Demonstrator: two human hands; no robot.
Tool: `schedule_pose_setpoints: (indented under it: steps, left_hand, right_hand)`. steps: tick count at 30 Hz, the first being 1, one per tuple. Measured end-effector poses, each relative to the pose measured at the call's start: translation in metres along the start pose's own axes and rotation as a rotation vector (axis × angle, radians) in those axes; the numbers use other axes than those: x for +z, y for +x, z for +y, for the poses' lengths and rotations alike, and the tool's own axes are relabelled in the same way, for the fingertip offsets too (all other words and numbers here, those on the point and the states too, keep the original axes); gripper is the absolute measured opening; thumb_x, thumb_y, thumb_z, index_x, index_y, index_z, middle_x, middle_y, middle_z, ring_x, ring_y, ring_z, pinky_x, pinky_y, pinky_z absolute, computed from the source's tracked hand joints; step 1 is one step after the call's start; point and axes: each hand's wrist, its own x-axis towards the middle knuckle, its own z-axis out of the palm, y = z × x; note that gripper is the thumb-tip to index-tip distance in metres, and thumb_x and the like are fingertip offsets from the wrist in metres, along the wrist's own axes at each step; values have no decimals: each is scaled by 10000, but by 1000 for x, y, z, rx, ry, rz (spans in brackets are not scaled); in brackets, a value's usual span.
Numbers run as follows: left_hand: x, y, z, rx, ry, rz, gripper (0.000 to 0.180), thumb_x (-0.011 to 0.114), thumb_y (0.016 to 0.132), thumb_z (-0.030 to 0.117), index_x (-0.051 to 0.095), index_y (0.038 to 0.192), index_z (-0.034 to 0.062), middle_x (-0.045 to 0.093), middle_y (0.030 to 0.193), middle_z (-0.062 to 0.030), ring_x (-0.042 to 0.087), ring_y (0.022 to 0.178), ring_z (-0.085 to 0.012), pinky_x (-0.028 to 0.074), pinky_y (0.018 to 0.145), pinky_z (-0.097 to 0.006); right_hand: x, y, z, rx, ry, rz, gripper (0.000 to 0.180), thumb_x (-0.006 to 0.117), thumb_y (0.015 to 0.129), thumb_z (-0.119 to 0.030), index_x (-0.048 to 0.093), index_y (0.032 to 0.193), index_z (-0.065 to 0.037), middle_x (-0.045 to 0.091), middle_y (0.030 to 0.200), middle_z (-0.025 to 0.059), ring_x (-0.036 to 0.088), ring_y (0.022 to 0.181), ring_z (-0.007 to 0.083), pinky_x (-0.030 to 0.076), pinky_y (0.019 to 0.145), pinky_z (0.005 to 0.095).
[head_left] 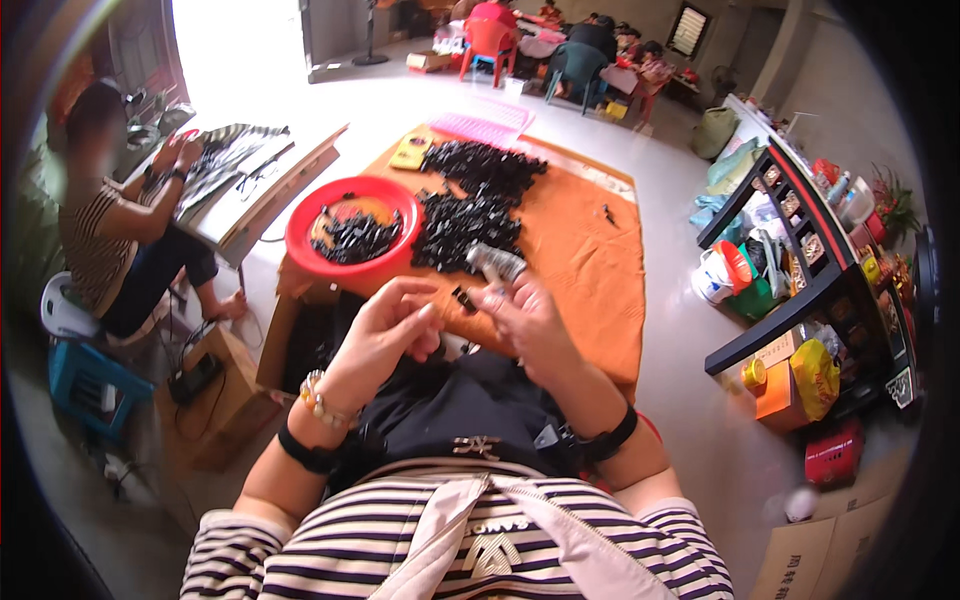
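Note:
Over my lap, my left hand (385, 330) and my right hand (528, 318) meet at a small black part (464, 298), pinched between the fingertips of both. My right hand also grips a small silver tool or piece (495, 263) that sticks up from its fingers. Just beyond my hands lies a heap of small black parts (470, 205) on an orange cloth (580, 250). A red round basin (352, 228) with more black parts stands to the left of the heap.
A person in a striped top sits at left at a low table (255, 190). A pink tray (480, 125) and a yellow box (411, 152) lie at the cloth's far end. A dark shelf (800, 250) with bags and bottles stands at right. People sit at tables far back.

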Motion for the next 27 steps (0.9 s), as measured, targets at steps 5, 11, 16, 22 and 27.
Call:
schedule_pose_setpoints:
  steps: [5, 11, 16, 22, 27]
  left_hand:
    - [2, -4, 3, -12, -115, -61, 275, 545, 896, 170, 505, 1135, 43, 601, 872, -25, 538, 674, -38, 463, 607, -180]
    - [7, -11, -1, -5, -175, -69, 236, 566, 887, 186, 551, 1071, 40, 591, 813, -3, 516, 640, -28, 442, 574, -179]
    - [0, -12, -8, 24, -271, -127, 181, 497, 921, 176, 532, 1060, 65, 582, 846, -8, 522, 630, -56, 430, 543, -188]
    - [-3, -16, 6, -4, -480, -172, 228, 409, 956, 247, 497, 1031, 51, 546, 833, -37, 502, 602, -65, 418, 536, -190]
    - [-11, -24, 2, -69, -612, -310, 228, 413, 953, 234, 489, 1063, 49, 518, 837, -33, 473, 615, -69, 401, 550, -200]
  right_hand:
    - [11, -15, -8, -30, -5, -12, 401, 521, 875, -26, 393, 1255, -25, 554, 975, 48, 549, 863, 76, 481, 800, 239]
    - [16, -20, 6, -206, -82, -9, 342, 563, 861, -56, 446, 1178, -1, 566, 867, 20, 539, 756, 40, 448, 633, 186]
    - [21, -23, 4, -186, -304, -91, 312, 581, 865, -85, 471, 1143, 3, 577, 882, 22, 531, 758, 45, 434, 669, 180]
    - [28, -29, 3, -285, -146, -111, 435, 596, 871, -204, 449, 1239, -26, 523, 787, -49, 372, 657, -6, 310, 589, 144]
    - [29, -40, 2, -164, -64, -152, 412, 577, 884, -210, 451, 1228, -21, 430, 754, -78, 341, 652, 0, 300, 593, 142]
